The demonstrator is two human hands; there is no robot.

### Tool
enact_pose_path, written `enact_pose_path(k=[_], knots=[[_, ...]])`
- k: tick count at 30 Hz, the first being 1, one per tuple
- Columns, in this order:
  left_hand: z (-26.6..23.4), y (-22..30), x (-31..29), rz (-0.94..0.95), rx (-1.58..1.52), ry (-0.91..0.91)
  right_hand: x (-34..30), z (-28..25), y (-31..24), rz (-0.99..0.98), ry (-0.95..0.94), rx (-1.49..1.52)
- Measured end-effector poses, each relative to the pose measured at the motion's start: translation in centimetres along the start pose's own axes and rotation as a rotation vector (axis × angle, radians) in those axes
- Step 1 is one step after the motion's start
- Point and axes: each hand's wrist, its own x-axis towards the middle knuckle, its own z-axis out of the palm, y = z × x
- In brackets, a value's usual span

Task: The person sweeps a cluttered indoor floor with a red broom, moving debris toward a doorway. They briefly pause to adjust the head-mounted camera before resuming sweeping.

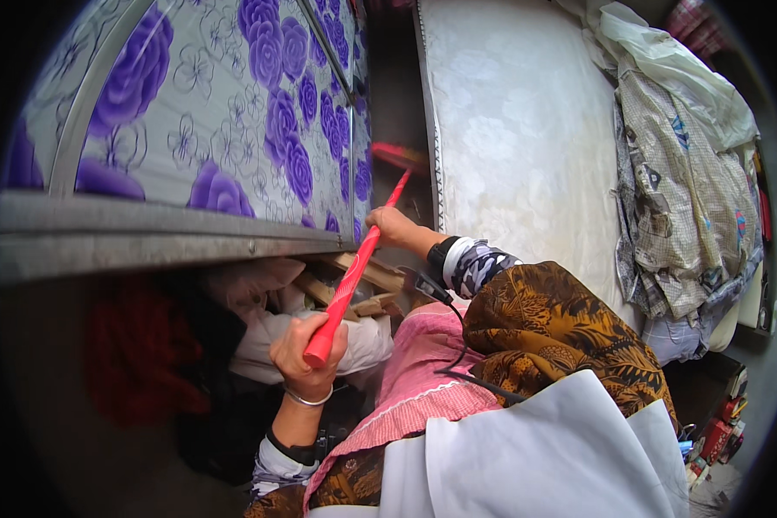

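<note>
The person's left hand [293, 350] and right hand [394, 226] tight around a long red stick [354, 274] with a blurry head [397, 156]

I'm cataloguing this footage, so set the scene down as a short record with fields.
Tool: red broom
Left hand: wrapped around the handle near its end
Right hand: gripping the handle farther down
Broom head: blurred, in the dark gap between panels and mattress
Left side: purple-flowered panels
Right side: white mattress, with crumpled cloth along its far edge
</note>
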Motion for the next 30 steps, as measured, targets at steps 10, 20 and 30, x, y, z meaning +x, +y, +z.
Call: enact_pose_path(k=[10,20,30], knots=[[-4.6,6.3,-4.3,-0.085,-0.647,-0.049,-9.6,4.2,-13.6,0.242,0.337,0.18],[-8.7,12.2,1.9,0.193,-0.638,-0.278,-7.9,-4.9,-15.1,0.032,0.66,0.097],[5.1,11.5,10.4,0.583,-0.43,-0.745,-0.6,-8.5,-6.8,0.209,1.312,0.457]])
